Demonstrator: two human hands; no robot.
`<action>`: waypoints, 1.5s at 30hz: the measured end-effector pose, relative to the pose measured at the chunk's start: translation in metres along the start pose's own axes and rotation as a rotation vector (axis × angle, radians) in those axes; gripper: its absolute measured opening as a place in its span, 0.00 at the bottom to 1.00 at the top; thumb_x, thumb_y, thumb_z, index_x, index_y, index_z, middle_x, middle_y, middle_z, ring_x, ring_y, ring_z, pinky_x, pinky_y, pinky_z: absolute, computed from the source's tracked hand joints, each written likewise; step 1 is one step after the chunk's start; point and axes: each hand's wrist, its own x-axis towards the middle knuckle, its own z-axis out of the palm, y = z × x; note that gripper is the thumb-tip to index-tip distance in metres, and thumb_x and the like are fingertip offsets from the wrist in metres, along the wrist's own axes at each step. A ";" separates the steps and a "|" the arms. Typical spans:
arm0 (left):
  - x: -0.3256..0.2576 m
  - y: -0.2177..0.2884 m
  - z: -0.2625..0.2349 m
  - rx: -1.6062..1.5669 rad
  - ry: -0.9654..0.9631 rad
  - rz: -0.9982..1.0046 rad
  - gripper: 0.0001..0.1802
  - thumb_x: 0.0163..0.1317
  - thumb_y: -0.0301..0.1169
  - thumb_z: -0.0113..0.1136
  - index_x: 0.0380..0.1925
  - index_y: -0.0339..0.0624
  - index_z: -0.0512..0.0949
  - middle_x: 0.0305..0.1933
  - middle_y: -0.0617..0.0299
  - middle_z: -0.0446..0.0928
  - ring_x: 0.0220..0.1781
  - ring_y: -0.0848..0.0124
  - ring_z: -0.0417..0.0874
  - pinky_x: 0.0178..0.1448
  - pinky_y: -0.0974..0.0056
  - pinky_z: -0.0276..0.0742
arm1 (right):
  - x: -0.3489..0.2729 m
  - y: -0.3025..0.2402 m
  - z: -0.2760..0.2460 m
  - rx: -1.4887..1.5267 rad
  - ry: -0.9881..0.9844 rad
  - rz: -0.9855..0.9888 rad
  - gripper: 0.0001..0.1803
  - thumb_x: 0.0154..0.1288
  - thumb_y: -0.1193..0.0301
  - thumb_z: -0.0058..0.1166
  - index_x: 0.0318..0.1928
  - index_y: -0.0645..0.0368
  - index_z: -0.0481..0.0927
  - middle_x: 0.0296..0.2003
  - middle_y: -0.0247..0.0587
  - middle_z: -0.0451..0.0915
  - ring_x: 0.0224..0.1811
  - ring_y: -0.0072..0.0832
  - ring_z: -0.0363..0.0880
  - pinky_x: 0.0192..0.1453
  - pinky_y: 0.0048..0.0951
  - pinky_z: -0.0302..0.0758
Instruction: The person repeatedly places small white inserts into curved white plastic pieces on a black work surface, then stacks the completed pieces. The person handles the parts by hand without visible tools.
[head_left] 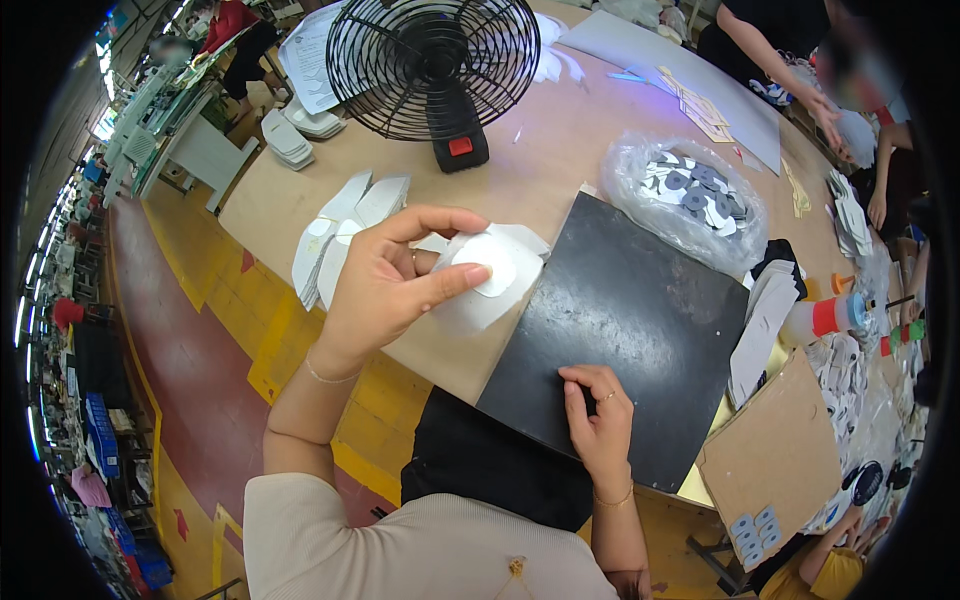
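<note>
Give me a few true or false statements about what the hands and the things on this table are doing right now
1. The left hand holds a white piece. True.
2. The right hand rests on the black board. True.
3. The fan lies flat on its side. False: it stands upright.
4. The plastic bag sits in the person's lap. False: it lies on the table, beyond the board.

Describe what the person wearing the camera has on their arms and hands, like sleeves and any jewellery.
Both forearms are bare. A cream short sleeve covers the left upper arm. The left hand has a ring on one finger and a thin chain bracelet at the wrist. The right hand also wears a ring, with a thin gold-coloured bracelet at its wrist. No gloves or watch show.
</note>
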 end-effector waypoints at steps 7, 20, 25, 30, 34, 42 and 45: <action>-0.015 0.013 0.012 -0.004 -0.425 -0.124 0.34 0.55 0.15 0.75 0.63 0.32 0.75 0.53 0.50 0.83 0.53 0.64 0.88 0.53 0.63 0.89 | 0.001 -0.009 -0.007 1.156 -0.340 0.432 0.49 0.77 0.34 0.39 0.71 0.71 0.68 0.56 0.50 0.82 0.56 0.35 0.83 0.60 0.37 0.79; 0.017 -0.038 -0.066 0.547 -0.317 -0.212 0.19 0.58 0.31 0.76 0.49 0.39 0.86 0.36 0.65 0.82 0.28 0.81 0.77 0.35 0.75 0.72 | 0.111 -0.027 0.001 0.121 -0.320 0.230 0.14 0.69 0.75 0.62 0.54 0.65 0.83 0.43 0.39 0.88 0.46 0.24 0.86 0.49 0.28 0.82; 0.054 -0.059 -0.084 0.649 -0.118 -0.192 0.16 0.59 0.34 0.75 0.44 0.36 0.87 0.33 0.62 0.83 0.32 0.75 0.79 0.40 0.67 0.76 | 0.168 -0.009 0.038 -0.068 -0.249 0.076 0.15 0.68 0.74 0.62 0.53 0.64 0.84 0.43 0.46 0.88 0.46 0.31 0.87 0.53 0.31 0.81; 0.063 -0.086 -0.085 0.817 -0.103 -0.106 0.16 0.60 0.36 0.73 0.44 0.38 0.87 0.33 0.59 0.82 0.36 0.66 0.81 0.43 0.62 0.76 | 0.176 0.014 0.052 -0.221 -0.216 -0.044 0.15 0.67 0.76 0.61 0.54 0.64 0.83 0.46 0.45 0.85 0.48 0.32 0.86 0.54 0.30 0.80; 0.061 -0.081 -0.083 0.951 -0.126 -0.066 0.18 0.63 0.37 0.71 0.49 0.41 0.86 0.43 0.54 0.83 0.43 0.61 0.83 0.49 0.60 0.78 | 0.165 0.003 0.040 -0.187 -0.078 -0.153 0.17 0.65 0.78 0.61 0.54 0.63 0.81 0.50 0.50 0.79 0.48 0.44 0.84 0.51 0.38 0.82; 0.096 -0.097 -0.084 0.895 -0.476 -0.148 0.30 0.76 0.47 0.57 0.62 0.30 0.77 0.60 0.46 0.78 0.67 0.54 0.76 0.73 0.58 0.67 | 0.074 -0.012 -0.007 -0.216 -0.252 -0.146 0.12 0.69 0.72 0.62 0.52 0.60 0.83 0.55 0.47 0.78 0.58 0.45 0.79 0.63 0.40 0.76; 0.094 -0.094 -0.080 0.854 -0.549 -0.228 0.31 0.77 0.48 0.54 0.64 0.31 0.75 0.63 0.45 0.76 0.69 0.55 0.74 0.75 0.59 0.63 | 0.037 -0.015 -0.035 -0.252 -0.268 -0.054 0.12 0.71 0.71 0.61 0.52 0.59 0.84 0.56 0.45 0.78 0.59 0.43 0.79 0.64 0.39 0.76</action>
